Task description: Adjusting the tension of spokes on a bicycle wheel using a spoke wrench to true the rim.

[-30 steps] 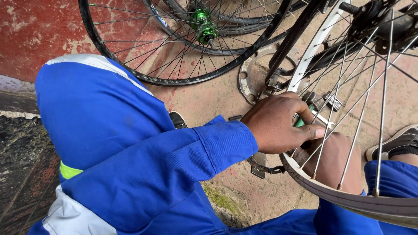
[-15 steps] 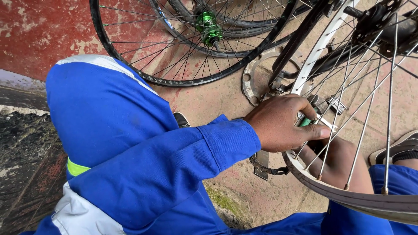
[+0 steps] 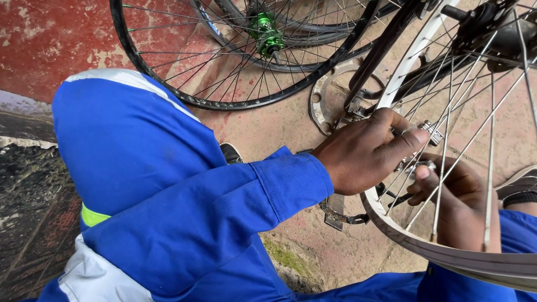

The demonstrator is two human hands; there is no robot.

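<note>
A silver bicycle wheel rim [image 3: 403, 237] with thin spokes [image 3: 447, 145] stands in front of me at the right. My left hand [image 3: 363, 151], in a blue sleeve, reaches over the rim with its fingers closed on a small knurled metal tool [image 3: 432, 133] at a spoke. My right hand [image 3: 461, 204] is behind the spokes, inside the wheel, thumb and fingers pinching a small silver part [image 3: 418, 166] just below the left fingertips. The two hands almost touch. The wheel's dark hub [image 3: 492, 28] is at the top right.
A black-rimmed wheel [image 3: 224, 103] with a green hub [image 3: 267, 32] lies on the reddish concrete floor [image 3: 50, 39] ahead. A round metal chainring [image 3: 320, 103] and a black frame tube [image 3: 380, 50] sit beyond my hands. My blue-clad knee [image 3: 123, 140] fills the left, and a sandal [image 3: 520, 187] shows at the right edge.
A green piece showing in my left hand earlier is now hidden by the fingers. My left fingers have closed further over the spoke; my right thumb has come up toward them.
</note>
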